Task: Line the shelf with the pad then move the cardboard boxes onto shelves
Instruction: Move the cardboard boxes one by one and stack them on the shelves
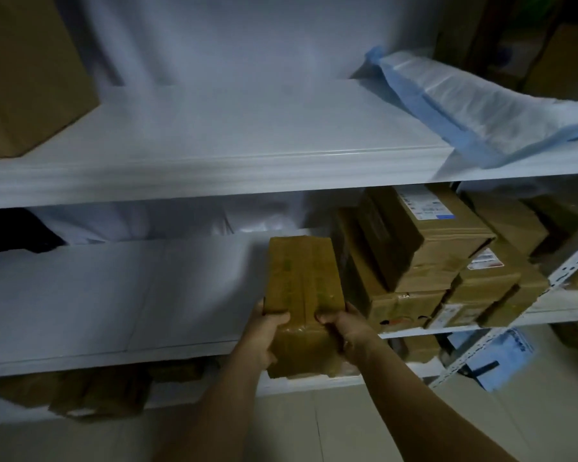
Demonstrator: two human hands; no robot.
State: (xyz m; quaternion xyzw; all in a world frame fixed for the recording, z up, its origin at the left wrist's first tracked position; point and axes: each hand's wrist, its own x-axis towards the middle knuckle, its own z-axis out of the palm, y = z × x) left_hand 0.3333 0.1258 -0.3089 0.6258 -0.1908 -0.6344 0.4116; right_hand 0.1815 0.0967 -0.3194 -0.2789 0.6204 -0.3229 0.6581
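Both hands on it: the left hand (264, 331) and right hand (346, 331) clasp the near end of a taped cardboard box (302, 288), thumbs over its top, far end reaching over the white middle shelf (114, 295) just left of the stacked cartons (424, 255). Up on the top shelf (214, 135), the blue pad (474, 105) lies rumpled at the right, a big cardboard box (27, 71) at the left.

The scene is dim and blue-tinted, its brightest light lying on the upper shelf (214, 135) toward 12 o'clock, with deep shadow at 9 o'clock. Motion blur smears the lower boxes (80, 391) at 7 o'clock, and wide-angle distortion bows the shelf edges.
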